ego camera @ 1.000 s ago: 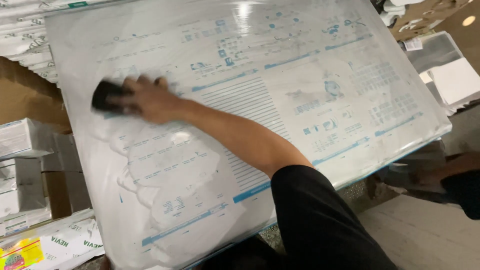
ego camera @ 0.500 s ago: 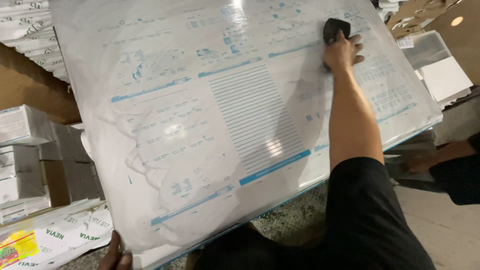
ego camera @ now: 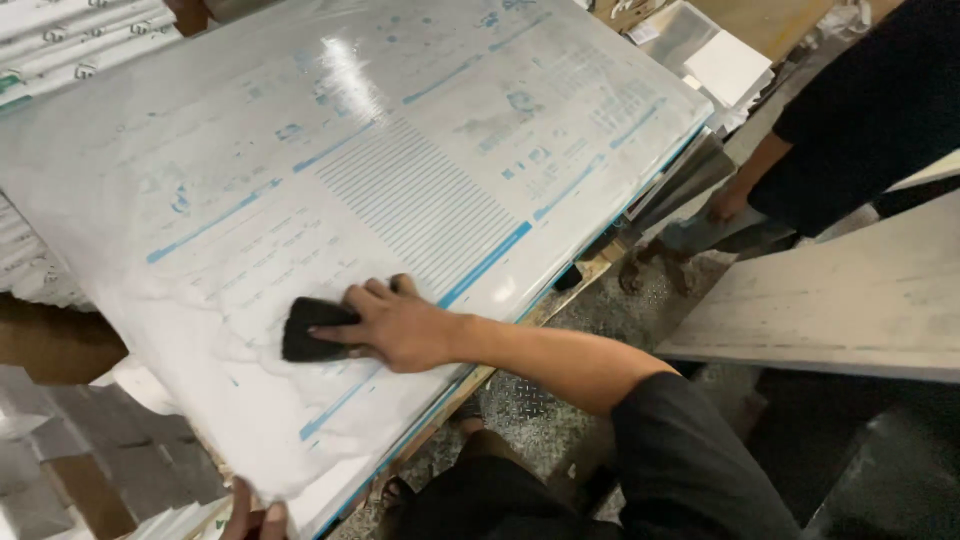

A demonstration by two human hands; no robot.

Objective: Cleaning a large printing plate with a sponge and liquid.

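Observation:
A large glossy metal printing plate (ego camera: 380, 150) with pale blue lines and blocks lies tilted before me. My right hand (ego camera: 400, 325) presses a black sponge pad (ego camera: 308, 330) against its lower part, near the front edge, in a patch of white foam (ego camera: 230, 400). My left hand (ego camera: 255, 515) shows only its fingers at the bottom edge, gripping the plate's lower corner.
Another person in dark clothes (ego camera: 860, 110) stands at the right, one hand (ego camera: 725, 205) low near the plate's far edge. A pale wooden board (ego camera: 840, 300) lies at right. Stacked white sheets (ego camera: 60, 40) sit top left, cardboard (ego camera: 50, 340) at left, a studded floor (ego camera: 530, 410) below.
My right hand swept the pad from the plate's left side to its upper right, then down to the lower front area. The view shifted, bringing the other person into sight.

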